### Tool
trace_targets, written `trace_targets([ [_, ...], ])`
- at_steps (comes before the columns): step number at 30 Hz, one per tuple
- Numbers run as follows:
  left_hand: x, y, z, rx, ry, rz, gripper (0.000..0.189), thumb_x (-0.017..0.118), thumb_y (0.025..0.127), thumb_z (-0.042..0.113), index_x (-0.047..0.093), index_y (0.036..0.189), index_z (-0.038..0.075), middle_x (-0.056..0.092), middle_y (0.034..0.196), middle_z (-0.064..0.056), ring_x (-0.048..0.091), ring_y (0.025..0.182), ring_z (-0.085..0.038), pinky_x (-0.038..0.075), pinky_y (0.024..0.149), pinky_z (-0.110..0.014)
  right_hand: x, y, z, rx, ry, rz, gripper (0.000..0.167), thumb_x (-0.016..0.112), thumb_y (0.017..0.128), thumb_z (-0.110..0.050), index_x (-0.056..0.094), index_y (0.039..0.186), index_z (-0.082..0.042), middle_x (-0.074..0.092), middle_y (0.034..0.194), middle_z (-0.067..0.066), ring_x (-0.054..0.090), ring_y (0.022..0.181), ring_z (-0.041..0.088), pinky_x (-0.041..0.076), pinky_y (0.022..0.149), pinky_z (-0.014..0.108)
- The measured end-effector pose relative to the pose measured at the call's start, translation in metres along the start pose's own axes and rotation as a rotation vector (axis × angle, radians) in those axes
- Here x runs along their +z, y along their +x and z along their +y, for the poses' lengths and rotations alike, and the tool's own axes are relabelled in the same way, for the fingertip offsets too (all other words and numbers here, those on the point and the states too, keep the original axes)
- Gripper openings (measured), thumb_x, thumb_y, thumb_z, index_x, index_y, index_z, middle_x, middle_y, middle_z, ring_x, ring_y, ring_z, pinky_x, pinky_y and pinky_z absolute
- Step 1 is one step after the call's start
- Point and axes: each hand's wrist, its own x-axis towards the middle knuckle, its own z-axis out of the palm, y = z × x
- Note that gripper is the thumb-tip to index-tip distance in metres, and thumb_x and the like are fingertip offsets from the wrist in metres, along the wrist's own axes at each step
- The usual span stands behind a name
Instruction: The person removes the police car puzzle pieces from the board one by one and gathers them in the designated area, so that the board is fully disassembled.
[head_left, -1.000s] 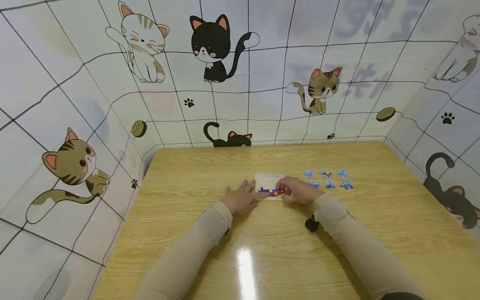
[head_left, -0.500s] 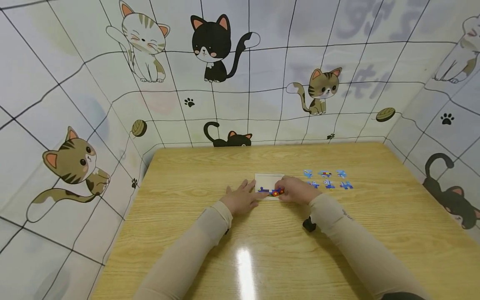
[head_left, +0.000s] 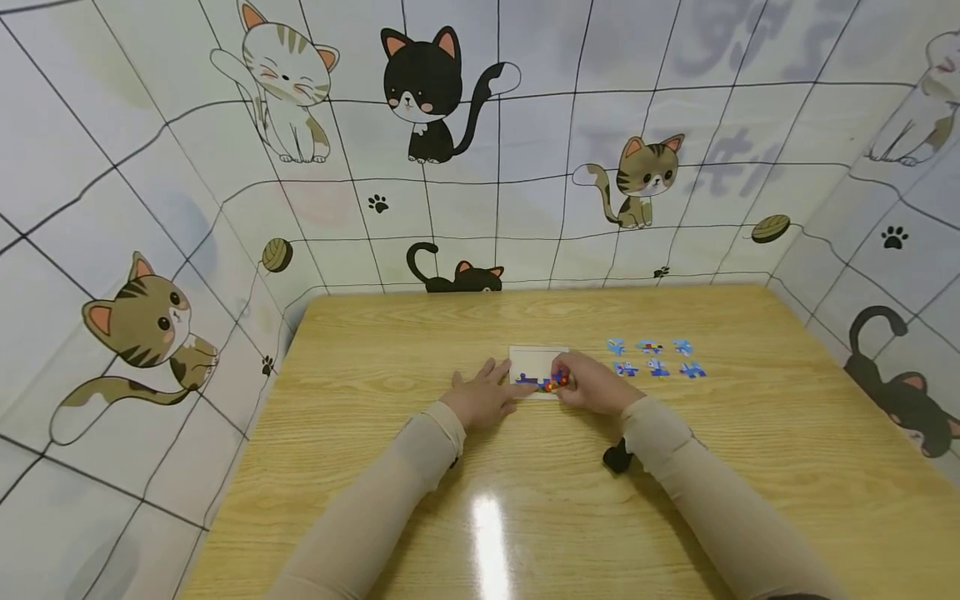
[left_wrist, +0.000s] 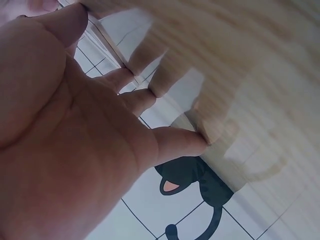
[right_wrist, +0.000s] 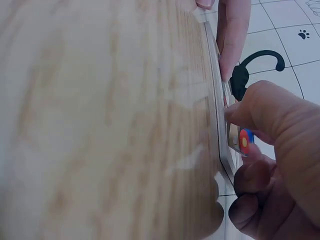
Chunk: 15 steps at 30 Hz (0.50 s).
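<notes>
A pale puzzle tray [head_left: 531, 360] lies on the table, with joined blue, red and yellow jigsaw pieces [head_left: 529, 382] along its near side. My left hand [head_left: 482, 402] rests spread at the tray's left edge, its thumb reaching over the near side; in the left wrist view its fingertips touch the tabletop. At the lower right corner my right hand [head_left: 596, 385] pinches a jigsaw piece [right_wrist: 244, 141] with a red and yellow round shape on blue. That piece looks tilted against the tray in the right wrist view. My fingers hide part of it.
Several loose blue jigsaw pieces [head_left: 657, 367] lie in two rows right of the tray. A black object [head_left: 617, 457] sits under my right wrist. A wall [head_left: 536, 208] with cat drawings borders the wooden table [head_left: 390, 333] at the back and sides.
My right hand has shifted slightly at the tray's right end, and the pinched jigsaw piece now sits more tilted. My left hand has stayed in place.
</notes>
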Motion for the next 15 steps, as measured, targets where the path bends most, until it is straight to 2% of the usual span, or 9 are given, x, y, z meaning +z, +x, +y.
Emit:
trace_targets([
  [9, 0.0001, -0.0006, 0.0002, -0.001, -0.006, 0.002, 0.051, 0.036, 0.110, 0.042, 0.020, 0.157, 0.055, 0.007, 0.171, -0.005, 0.009, 0.156, -0.031, 0.022, 0.108, -0.077, -0.0020, -0.0028, 0.0005, -0.022, -0.105, 0.012, 0.020, 0.070, 0.088, -0.006, 0.065, 0.108, -0.009, 0.057, 0.094, 0.003, 0.050, 0.075, 0.013, 0.047, 0.068, 0.032],
  [15, 0.0005, -0.0011, -0.0003, -0.003, -0.010, 0.003, 0.052, 0.036, 0.111, 0.042, 0.019, 0.157, 0.057, 0.007, 0.171, -0.004, 0.008, 0.156, -0.032, 0.021, 0.108, -0.078, -0.0069, -0.0077, 0.0009, -0.006, -0.130, 0.009, 0.020, 0.072, 0.092, -0.011, 0.069, 0.112, -0.009, 0.061, 0.104, 0.003, 0.053, 0.079, 0.012, 0.049, 0.072, 0.033],
])
